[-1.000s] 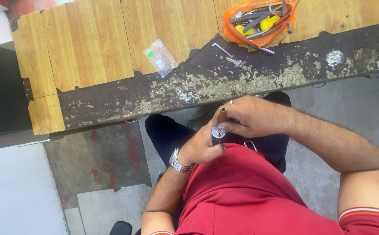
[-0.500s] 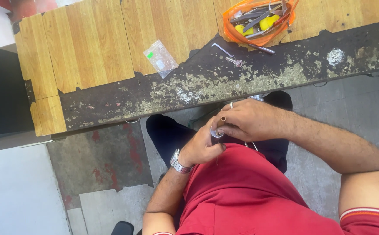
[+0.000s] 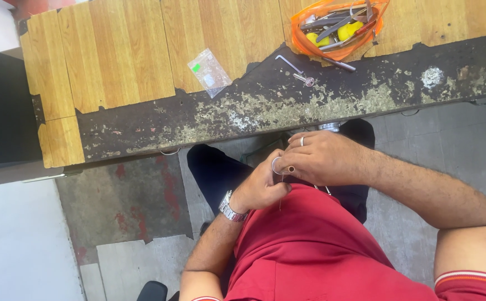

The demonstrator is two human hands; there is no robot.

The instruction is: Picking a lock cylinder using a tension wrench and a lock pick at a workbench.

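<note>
Both my hands meet over my lap, just below the edge of the worn workbench (image 3: 142, 134). My left hand (image 3: 262, 187), with a metal wristwatch (image 3: 229, 206), pinches a small round metal ring (image 3: 276, 165). My right hand (image 3: 321, 159), wearing a finger ring, closes over the same small part from the right; a short brown-tipped piece (image 3: 291, 169) shows between the fingers. A thin wire hangs down from the hands onto my red shirt. What else the fingers hide I cannot tell.
On the bench lie a small clear plastic bag (image 3: 209, 72), a metal hex key (image 3: 288, 63) beside a small screw, and an orange pouch (image 3: 338, 28) holding several tools. A dark cabinet (image 3: 0, 106) stands at the left. Grey concrete floor lies below.
The hands stayed together over my lap. The small ring shifted slightly left between the fingers, and the right fingers closed more over the part.
</note>
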